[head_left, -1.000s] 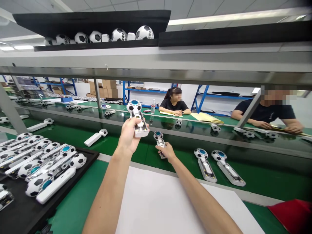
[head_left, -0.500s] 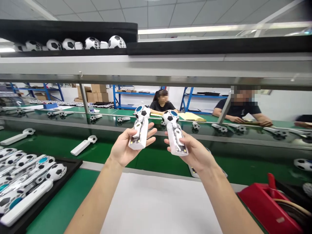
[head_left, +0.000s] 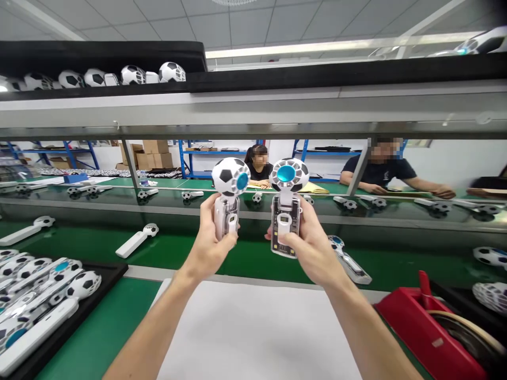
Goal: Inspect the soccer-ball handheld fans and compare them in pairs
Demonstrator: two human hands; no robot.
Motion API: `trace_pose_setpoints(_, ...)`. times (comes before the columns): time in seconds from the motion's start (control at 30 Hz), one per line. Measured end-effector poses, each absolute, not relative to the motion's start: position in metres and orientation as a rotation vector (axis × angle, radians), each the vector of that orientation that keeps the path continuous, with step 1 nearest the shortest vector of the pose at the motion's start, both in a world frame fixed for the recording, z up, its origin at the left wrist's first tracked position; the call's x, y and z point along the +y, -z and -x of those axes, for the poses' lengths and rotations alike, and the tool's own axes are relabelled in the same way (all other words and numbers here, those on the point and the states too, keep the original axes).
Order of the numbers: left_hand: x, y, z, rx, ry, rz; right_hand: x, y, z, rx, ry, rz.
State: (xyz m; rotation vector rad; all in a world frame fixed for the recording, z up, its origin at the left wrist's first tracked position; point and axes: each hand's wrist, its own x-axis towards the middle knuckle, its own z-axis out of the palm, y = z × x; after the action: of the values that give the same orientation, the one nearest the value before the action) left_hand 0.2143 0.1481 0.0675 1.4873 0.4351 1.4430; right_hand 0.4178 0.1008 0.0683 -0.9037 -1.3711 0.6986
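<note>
My left hand (head_left: 209,240) is closed around the handle of a small handheld fan (head_left: 226,177) with a black-and-white soccer-ball head. This fan stands upright, turned partly sideways, its blue centre facing right. In my right hand (head_left: 315,240) is a matching fan (head_left: 289,182), also upright, with its blue centre facing me. Through its clear handle front a circuit board shows, and my thumb lies on the white button piece. The two fans are held side by side, apart, above the white sheet (head_left: 253,327).
A black tray (head_left: 114,272) packed with similar fans lies at left. Loose fans lie on the green conveyor (head_left: 245,264). A red tape dispenser (head_left: 420,322) stands at right. A shelf (head_left: 253,111) crosses overhead. Two people (head_left: 259,166) sit across the line.
Both fans have been tipped upright and turned, so their heads stand higher and the blue centres show more. My left fingers have wrapped around the handle. The view has shifted slightly.
</note>
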Motion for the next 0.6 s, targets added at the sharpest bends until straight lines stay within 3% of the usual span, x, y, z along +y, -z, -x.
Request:
trace_pose_setpoints(0.1, 0.148, -0.061, -0.219, 0.48, -1.588, -1.499, 0.105, -0.061, -0.414, -1.448, -0.369, 1.015)
trace_pose_setpoints(0.17, 0.147, -0.061, -0.221, 0.483, -1.544, -1.472, 0.106, -0.059, -0.414, -1.469, -0.355, 1.019)
trace_pose_setpoints(0.37, 0.141, -0.073, -0.22, 0.305, -1.189, -1.388, 0.1, -0.067, -0.412, -1.389, -0.854, 0.785)
trace_pose_setpoints(0.6, 0.135, -0.078, -0.216, 0.245, -1.109, -1.337, 0.089, -0.079, -0.408, -1.33, -1.077, 0.74)
